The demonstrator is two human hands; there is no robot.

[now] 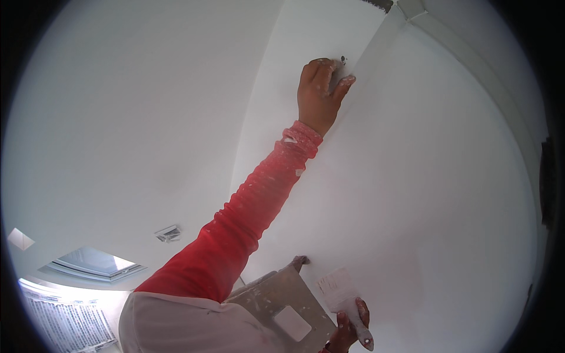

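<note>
Light's pretty soft and even over most of this one, kinda grey. The bright spot is the lower left: glare by the window (93,260) is blown out to white, and the striped panel (70,322) below it looks washed out too. The wall (447,170) dims toward the right, with a faint pinkish tint low down. Sleeve (259,188) red really pops. Detail's a bit soft all over, brush (340,291) included. Fisheye's strong: the beam (479,73) at upper right bows, and the corners go black.
</note>
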